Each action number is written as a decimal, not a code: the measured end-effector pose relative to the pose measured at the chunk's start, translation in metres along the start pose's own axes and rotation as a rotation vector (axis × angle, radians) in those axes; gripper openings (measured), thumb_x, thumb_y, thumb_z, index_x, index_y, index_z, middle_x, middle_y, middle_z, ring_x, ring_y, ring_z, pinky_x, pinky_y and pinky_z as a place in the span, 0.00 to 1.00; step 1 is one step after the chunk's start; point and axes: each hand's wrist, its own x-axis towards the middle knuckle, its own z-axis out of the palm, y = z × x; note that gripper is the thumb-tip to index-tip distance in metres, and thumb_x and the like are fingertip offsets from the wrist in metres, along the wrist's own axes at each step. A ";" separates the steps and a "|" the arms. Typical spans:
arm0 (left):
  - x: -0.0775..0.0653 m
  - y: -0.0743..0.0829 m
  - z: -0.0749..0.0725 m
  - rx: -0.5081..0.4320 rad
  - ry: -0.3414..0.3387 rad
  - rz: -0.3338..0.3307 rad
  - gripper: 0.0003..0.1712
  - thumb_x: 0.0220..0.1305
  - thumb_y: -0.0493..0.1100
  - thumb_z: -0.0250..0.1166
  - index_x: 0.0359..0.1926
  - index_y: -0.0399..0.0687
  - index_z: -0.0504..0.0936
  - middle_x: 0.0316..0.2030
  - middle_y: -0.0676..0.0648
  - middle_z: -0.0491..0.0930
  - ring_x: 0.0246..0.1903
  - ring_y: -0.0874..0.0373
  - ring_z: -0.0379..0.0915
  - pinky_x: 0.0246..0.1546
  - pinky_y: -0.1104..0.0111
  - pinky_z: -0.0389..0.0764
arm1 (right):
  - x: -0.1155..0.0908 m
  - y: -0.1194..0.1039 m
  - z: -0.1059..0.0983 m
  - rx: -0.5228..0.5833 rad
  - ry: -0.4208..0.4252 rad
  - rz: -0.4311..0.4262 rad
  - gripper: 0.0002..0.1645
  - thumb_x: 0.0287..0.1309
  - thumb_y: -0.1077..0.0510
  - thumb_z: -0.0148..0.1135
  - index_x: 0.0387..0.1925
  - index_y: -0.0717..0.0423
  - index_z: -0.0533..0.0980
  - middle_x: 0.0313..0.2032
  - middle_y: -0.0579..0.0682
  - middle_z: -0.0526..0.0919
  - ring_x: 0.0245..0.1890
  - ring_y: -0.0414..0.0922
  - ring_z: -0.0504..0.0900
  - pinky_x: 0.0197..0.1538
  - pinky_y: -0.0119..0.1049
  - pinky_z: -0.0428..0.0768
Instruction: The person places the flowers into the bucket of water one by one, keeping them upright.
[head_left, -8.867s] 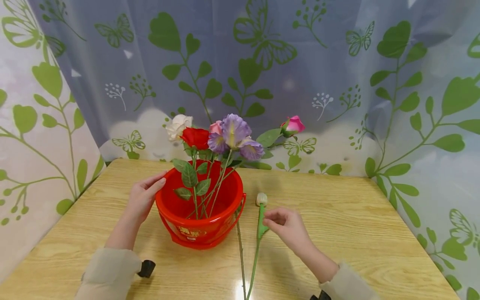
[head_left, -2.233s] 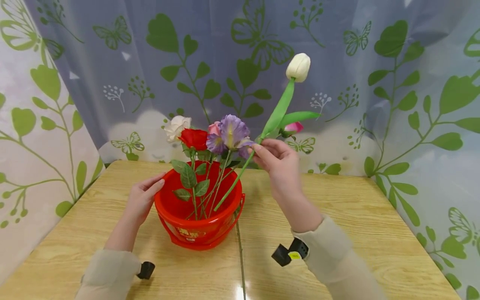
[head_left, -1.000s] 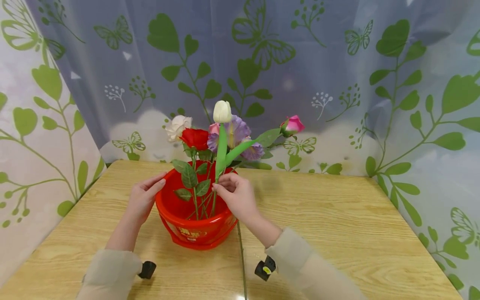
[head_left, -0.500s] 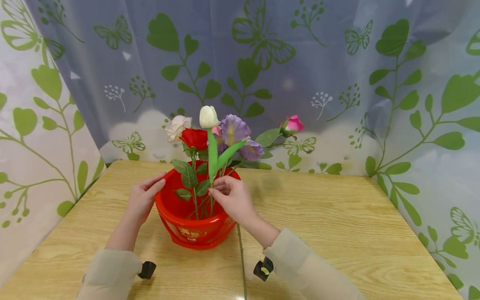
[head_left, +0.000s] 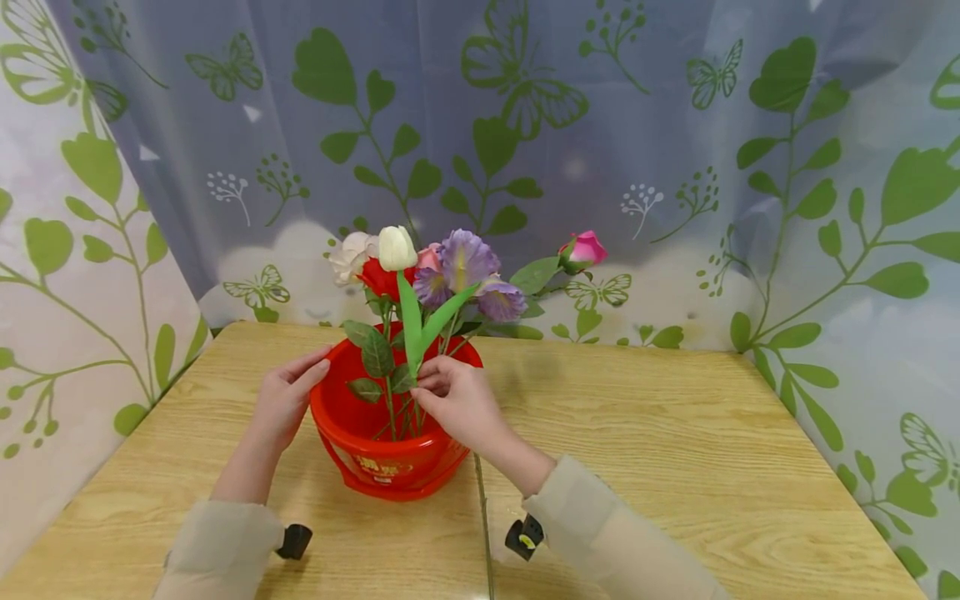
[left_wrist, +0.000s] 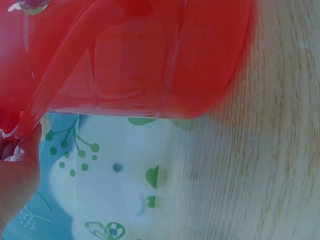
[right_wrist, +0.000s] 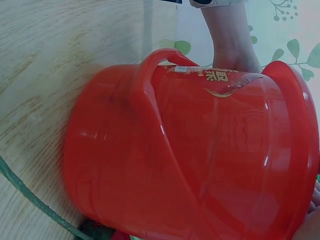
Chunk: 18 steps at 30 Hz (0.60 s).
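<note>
A red plastic bucket (head_left: pixel 397 471) stands on the table, holding several artificial flowers. At its left rim my left hand (head_left: pixel 283 404) grips the edge, thumb on top; the left wrist view shows the fingers (left_wrist: pixel 20 175) at the rim. My right hand (head_left: pixel 467 407) pinches the green stem of a white tulip (head_left: pixel 396 248) just below its leaves, over the bucket's right side. The tulip leans slightly left, in front of a red rose (head_left: pixel 377 279) and a white rose (head_left: pixel 351 257). Its lower stem is inside the bucket, partly hidden among the other stems.
A purple iris (head_left: pixel 467 260) stands among the bucket's flowers; a pink rose (head_left: pixel 587 248) leans far right. One long green stem (head_left: pixel 483 508) lies on the wooden table (head_left: pixel 660 433) beside the bucket, its far end hidden. A patterned curtain (head_left: pixel 600 100) hangs behind.
My right hand has taken the tulip from the table, raised it over the bucket and lowered its stem inside, lately moving it left and down. My left hand stays on the rim.
</note>
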 end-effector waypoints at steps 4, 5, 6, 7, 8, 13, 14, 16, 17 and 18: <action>-0.001 0.000 0.001 -0.001 0.007 -0.003 0.13 0.61 0.35 0.55 0.45 0.47 0.81 0.37 0.57 0.79 0.38 0.65 0.75 0.38 0.75 0.76 | 0.000 0.000 0.001 -0.028 -0.016 0.003 0.07 0.50 0.65 0.61 0.33 0.63 0.76 0.29 0.49 0.81 0.28 0.40 0.79 0.34 0.27 0.77; -0.001 0.000 0.001 -0.001 0.010 -0.004 0.13 0.61 0.35 0.55 0.45 0.47 0.81 0.37 0.57 0.80 0.38 0.65 0.75 0.38 0.75 0.76 | 0.000 0.000 0.001 -0.035 -0.019 0.000 0.06 0.50 0.65 0.61 0.33 0.62 0.76 0.29 0.48 0.81 0.28 0.40 0.79 0.34 0.26 0.77; -0.001 0.000 0.001 -0.007 0.011 -0.003 0.13 0.60 0.34 0.56 0.44 0.47 0.81 0.37 0.57 0.80 0.38 0.65 0.75 0.38 0.75 0.76 | 0.000 0.000 0.001 -0.042 -0.021 -0.002 0.06 0.50 0.65 0.61 0.33 0.61 0.76 0.29 0.48 0.81 0.28 0.39 0.79 0.34 0.26 0.77; -0.001 0.000 0.001 -0.012 0.008 -0.002 0.13 0.60 0.34 0.55 0.44 0.47 0.81 0.37 0.57 0.80 0.38 0.65 0.75 0.39 0.75 0.76 | 0.000 0.000 0.001 -0.047 -0.023 -0.006 0.06 0.50 0.65 0.61 0.33 0.61 0.77 0.28 0.48 0.82 0.28 0.39 0.79 0.34 0.26 0.76; -0.001 0.000 0.002 -0.014 0.008 -0.001 0.13 0.60 0.34 0.55 0.43 0.48 0.82 0.37 0.57 0.80 0.38 0.65 0.75 0.38 0.75 0.76 | -0.001 0.000 0.001 -0.051 -0.023 -0.014 0.06 0.50 0.65 0.61 0.32 0.61 0.77 0.28 0.48 0.82 0.28 0.39 0.79 0.34 0.26 0.76; 0.000 0.000 0.002 -0.019 0.003 0.012 0.13 0.60 0.33 0.55 0.40 0.53 0.83 0.36 0.56 0.80 0.38 0.65 0.75 0.39 0.75 0.76 | -0.002 0.002 0.000 -0.025 -0.006 -0.046 0.05 0.50 0.66 0.61 0.32 0.63 0.78 0.28 0.49 0.81 0.28 0.39 0.79 0.33 0.25 0.76; 0.000 -0.001 0.002 -0.015 0.007 0.015 0.13 0.60 0.33 0.55 0.40 0.52 0.83 0.36 0.57 0.80 0.38 0.65 0.75 0.38 0.75 0.76 | -0.002 0.002 0.000 -0.018 0.000 -0.048 0.05 0.49 0.66 0.61 0.32 0.63 0.78 0.28 0.49 0.81 0.27 0.39 0.79 0.33 0.25 0.76; 0.000 -0.001 0.002 -0.006 0.012 0.022 0.13 0.60 0.33 0.55 0.42 0.50 0.82 0.36 0.57 0.80 0.38 0.66 0.75 0.39 0.75 0.75 | -0.003 0.002 -0.001 -0.004 0.008 -0.050 0.05 0.49 0.66 0.62 0.32 0.62 0.78 0.28 0.49 0.81 0.27 0.40 0.79 0.33 0.26 0.76; 0.000 -0.001 0.002 -0.001 0.016 0.025 0.13 0.60 0.33 0.55 0.42 0.48 0.82 0.36 0.57 0.79 0.39 0.66 0.75 0.39 0.75 0.75 | -0.003 0.002 -0.002 0.006 0.013 -0.046 0.05 0.49 0.66 0.62 0.32 0.62 0.78 0.29 0.50 0.81 0.27 0.40 0.79 0.33 0.26 0.77; 0.000 -0.001 0.002 0.006 0.019 0.027 0.13 0.60 0.33 0.56 0.43 0.48 0.81 0.37 0.58 0.79 0.39 0.66 0.74 0.39 0.75 0.75 | -0.004 0.002 -0.003 0.018 0.017 -0.043 0.05 0.49 0.66 0.62 0.31 0.62 0.77 0.29 0.50 0.81 0.28 0.40 0.79 0.33 0.26 0.76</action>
